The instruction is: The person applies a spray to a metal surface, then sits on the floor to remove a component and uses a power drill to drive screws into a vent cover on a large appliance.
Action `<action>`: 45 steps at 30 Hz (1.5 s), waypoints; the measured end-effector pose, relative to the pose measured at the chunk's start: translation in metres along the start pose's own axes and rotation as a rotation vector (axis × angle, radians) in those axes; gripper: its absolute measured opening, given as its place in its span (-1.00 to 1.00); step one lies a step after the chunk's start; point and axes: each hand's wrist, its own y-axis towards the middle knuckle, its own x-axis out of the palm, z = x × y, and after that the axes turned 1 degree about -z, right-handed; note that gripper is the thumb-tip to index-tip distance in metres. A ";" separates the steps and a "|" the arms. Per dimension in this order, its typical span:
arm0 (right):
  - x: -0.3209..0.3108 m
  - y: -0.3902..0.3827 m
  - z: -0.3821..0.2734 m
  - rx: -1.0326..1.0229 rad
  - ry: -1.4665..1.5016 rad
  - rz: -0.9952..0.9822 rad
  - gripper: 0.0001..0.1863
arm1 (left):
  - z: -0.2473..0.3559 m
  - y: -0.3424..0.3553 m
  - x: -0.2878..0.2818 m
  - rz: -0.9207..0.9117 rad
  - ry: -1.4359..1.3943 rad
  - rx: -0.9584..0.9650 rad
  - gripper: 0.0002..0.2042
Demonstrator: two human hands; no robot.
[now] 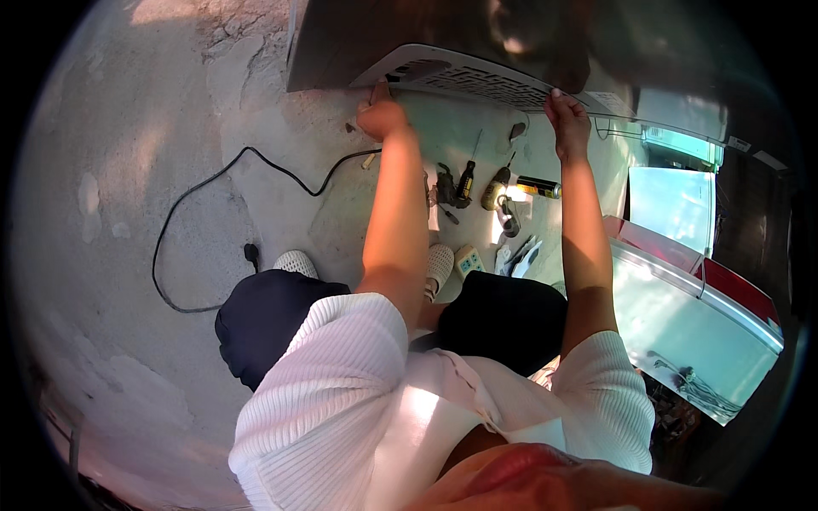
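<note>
Both of my arms reach up to the lower part of a large dark glossy metal appliance (503,30). On it is a pale slotted vent panel (477,82). My left hand (382,116) has its fingers curled at the panel's left end, with the thumb or index finger reaching to a dark slot there. My right hand (567,121) grips the panel's right end between thumb and fingers. A screwdriver (466,180), a power drill (496,189) and a spray can (538,186) lie on the concrete floor below my hands.
A black cord (185,194) with a plug loops across the floor at the left. A power strip (468,261) and pale scraps (517,255) lie near my feet. Pale appliances (669,204) stand on the right, one with a red section (737,294). Small hand tools lie around the drill.
</note>
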 end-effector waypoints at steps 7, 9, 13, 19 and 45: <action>0.001 0.005 0.002 0.442 0.253 -0.143 -0.26 | -0.007 0.002 0.005 -0.130 -0.179 0.078 -0.72; 0.007 0.000 -0.003 0.453 0.292 -0.156 -0.14 | -0.007 0.005 0.004 -0.158 -0.133 0.066 -0.67; 0.012 -0.007 0.008 0.406 0.298 -0.144 0.11 | -0.008 0.008 -0.003 -0.259 -0.135 -0.051 -0.66; 0.016 -0.005 0.025 0.281 0.468 -0.259 0.06 | 0.001 0.012 -0.013 -0.306 0.098 0.089 -0.59; 0.046 0.041 0.201 0.275 1.003 0.371 -0.56 | 0.043 0.058 -0.010 -0.297 0.748 -0.069 -0.57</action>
